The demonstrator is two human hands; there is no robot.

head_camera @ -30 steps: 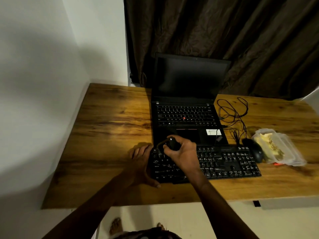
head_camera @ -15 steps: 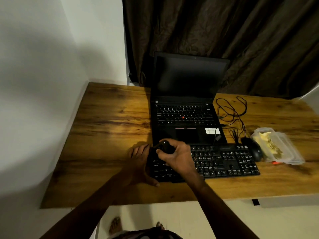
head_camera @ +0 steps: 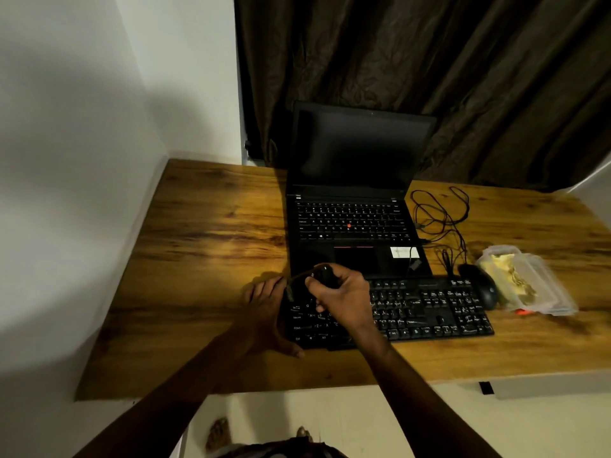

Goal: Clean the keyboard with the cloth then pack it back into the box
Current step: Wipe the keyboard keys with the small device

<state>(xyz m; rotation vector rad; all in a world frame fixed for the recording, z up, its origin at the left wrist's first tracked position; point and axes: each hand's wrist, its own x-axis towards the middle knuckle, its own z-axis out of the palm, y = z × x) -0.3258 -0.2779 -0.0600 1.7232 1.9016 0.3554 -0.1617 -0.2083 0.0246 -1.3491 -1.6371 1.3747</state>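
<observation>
**A:** What are the hands doing?

**B:** The left hand (head_camera: 264, 305) lies flat on the counter (head_camera: 205, 246), fingers straight, braced at the nine o'clock end of the keyboard (head_camera: 429, 309); the right hand (head_camera: 344, 292) curls round a dark bundle (head_camera: 325, 275) over the left-side keys; cloth or coiled cable, I cannot tell.

**A:** What could go wrong?

**B:** The keyboard sits at six o'clock of the laptop (head_camera: 357, 226), just beside its front edge; a hard wipe could shove it into the palm rest. Toward three o'clock, the mouse (head_camera: 481, 287) and a plastic tub (head_camera: 535, 285) crowd that end; a long sweep may knock them. The loose cables (head_camera: 439, 219) at one o'clock could snag when the keyboard is lifted; no box is in view.
</observation>
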